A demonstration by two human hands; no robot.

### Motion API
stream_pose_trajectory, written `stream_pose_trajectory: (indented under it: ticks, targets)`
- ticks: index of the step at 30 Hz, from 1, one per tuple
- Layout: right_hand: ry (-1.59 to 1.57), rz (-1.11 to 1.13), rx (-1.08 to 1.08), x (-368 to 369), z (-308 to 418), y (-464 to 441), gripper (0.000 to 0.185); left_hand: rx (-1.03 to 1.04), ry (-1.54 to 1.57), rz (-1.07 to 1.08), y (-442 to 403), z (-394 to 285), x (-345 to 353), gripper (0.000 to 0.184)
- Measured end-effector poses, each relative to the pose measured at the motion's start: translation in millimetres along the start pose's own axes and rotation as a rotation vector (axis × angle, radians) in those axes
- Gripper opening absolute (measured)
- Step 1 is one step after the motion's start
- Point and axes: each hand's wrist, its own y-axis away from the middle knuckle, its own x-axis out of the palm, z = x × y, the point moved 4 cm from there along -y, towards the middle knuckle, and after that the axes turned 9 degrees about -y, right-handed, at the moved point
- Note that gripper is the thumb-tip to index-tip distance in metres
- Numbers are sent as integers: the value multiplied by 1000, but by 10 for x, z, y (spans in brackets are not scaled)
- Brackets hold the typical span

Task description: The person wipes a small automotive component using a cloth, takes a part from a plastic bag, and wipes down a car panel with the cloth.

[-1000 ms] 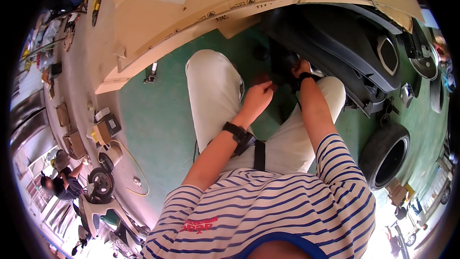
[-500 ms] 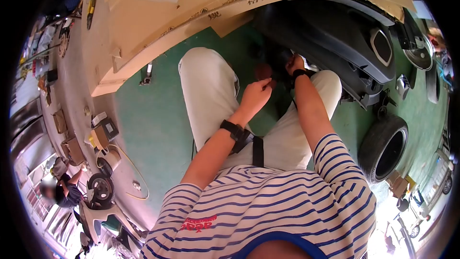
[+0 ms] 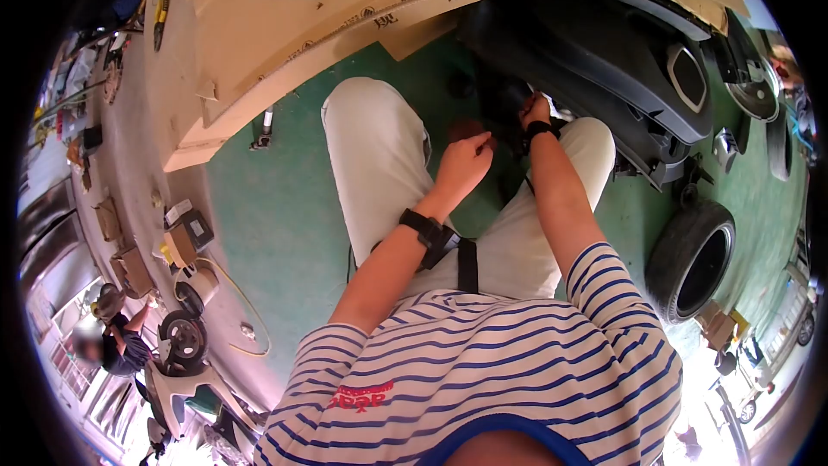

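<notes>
My left hand (image 3: 464, 162), with a black band on its wrist, is closed, fingertips drawn together. Just beyond its fingers is a dim reddish-brown rounded thing (image 3: 466, 129); I cannot tell whether the hand holds it. Against the dark parts beside a large black plastic scooter body (image 3: 595, 60), my right hand (image 3: 536, 110) is closed, with a black band on its wrist too. What lies in its fingers is hidden in shadow. Both hands are between my knees, the right one farther out.
A large cardboard sheet (image 3: 345, 4) arches across the front. A loose tyre (image 3: 693, 261) lies at the right. On the green floor at left is a small metal tool (image 3: 265, 130). Boxes (image 3: 188, 237) and a person (image 3: 116, 336) beside a scooter (image 3: 183, 341) are farther left.
My left hand has shifted slightly, and the reddish-brown thing shows less clearly. The right hand stays by the black body. The view has tilted a little.
</notes>
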Motion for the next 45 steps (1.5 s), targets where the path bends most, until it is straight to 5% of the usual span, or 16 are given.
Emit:
stream_pose_trajectory:
  ticks: [5, 8, 11, 17, 19, 20, 22, 25, 33, 45]
  targets:
    - [121, 52, -173, -100, -347, 17, 26, 47, -10, -18, -32, 98, 36, 35]
    - [227, 25, -34, -63, -640, 42, 22, 53, 7, 1, -29, 146, 85, 35]
    - [636, 209, -61, 85, -805, 31, 26, -15, 36, 38, -4, 114, 33, 37]
    - [1188, 612, -631, 433, -1195, -331, 23, -217, 270, 31, -7, 75, -131, 45]
    - [1562, 244, -545, 705, -1129, -105, 29, -184, 203, -78, -6, 47, -203, 46]
    - [1559, 244, -535, 687, -1270, -324, 29, -190, 198, -74, 2, 50, -201, 46]
    - [1734, 852, -701, 939, -1669, -474, 34, -236, 404, -36, 28, 72, -174, 50]
    - [1916, 625, -627, 1260, -1534, -349, 39, -238, 450, -135, 2, 21, -249, 50]
    - [2024, 504, -454, 1009, -1589, -945, 40, -296, 567, 5, 18, 93, -310, 49]
    - [1922, 648, -340, 1006, -1458, -665, 46, -236, 437, -21, 11, -76, -410, 48]
